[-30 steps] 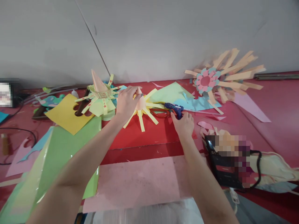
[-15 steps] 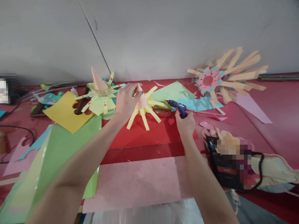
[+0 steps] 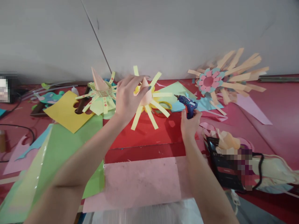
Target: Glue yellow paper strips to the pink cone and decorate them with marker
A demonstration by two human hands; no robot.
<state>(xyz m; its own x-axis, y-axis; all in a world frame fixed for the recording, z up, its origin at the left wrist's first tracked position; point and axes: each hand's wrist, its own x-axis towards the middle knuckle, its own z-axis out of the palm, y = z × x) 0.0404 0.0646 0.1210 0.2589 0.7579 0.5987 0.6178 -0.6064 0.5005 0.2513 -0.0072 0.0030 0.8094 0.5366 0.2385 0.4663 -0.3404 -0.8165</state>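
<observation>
Pale pink paper cone (image 3: 146, 99), with flat yellow paper strips (image 3: 152, 117) splayed around its base. Held near its tip by the left hand (image 3: 128, 96), thumb and fingers closed on it from either side; tip pointed upward, over the middle of the red surface (image 3: 275, 99). Whether the surface is touched by the strips cannot be told.

Dark blue glue gun (image 3: 188, 105) gripped in the right hand (image 3: 190, 126), fingers wrapped round the handle. Its nozzle (image 3: 177, 96) is directed up and toward the left, seen just beside the end of one strip.

Behind and below the strips, yellow and red loops (image 3: 171, 105) are partly covered; pale green paper (image 3: 178, 88) and torn light blue paper (image 3: 207, 103) are laid farther back.

To the left of the cone, a second pink cone (image 3: 98, 81) is ringed by a yellowish band with red-starred strips. Near it, a yellow sheet with a rounded notch (image 3: 65, 110) is laid partly over a glossy green sheet (image 3: 74, 140). Far right, a pink-and-blue paper flower with cream strips (image 3: 210, 81) is placed by the grey wall (image 3: 163, 40). Nearer, a black phone (image 3: 221, 171) is seen tilted.
</observation>
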